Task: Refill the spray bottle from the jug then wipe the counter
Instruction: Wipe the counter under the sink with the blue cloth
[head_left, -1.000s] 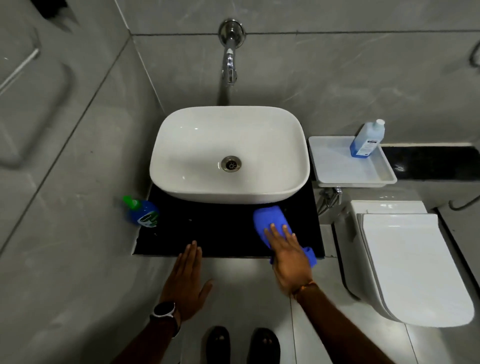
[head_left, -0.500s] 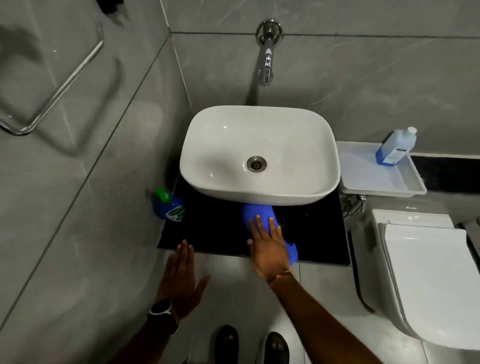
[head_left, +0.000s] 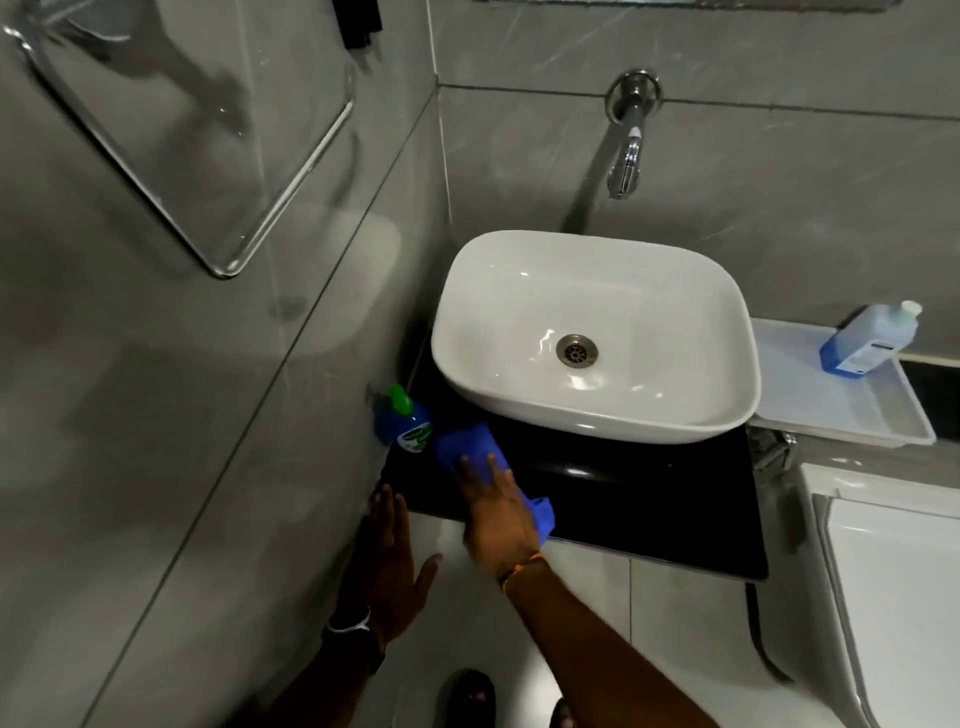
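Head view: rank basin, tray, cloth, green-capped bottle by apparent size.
1. Basin
2. Tray
3. Cloth, larger than the bottle even with the right hand covering part of it
4. Green-capped bottle

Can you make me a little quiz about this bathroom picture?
1. True or false: the right hand presses a blue cloth on the black counter.
2. Where is the white-capped bottle? A: in the sink. B: on the tray. C: on the floor.
3. Fill in: the wall-side bottle has a ____ cap.

Key: 1 true; 2 B; 3 green.
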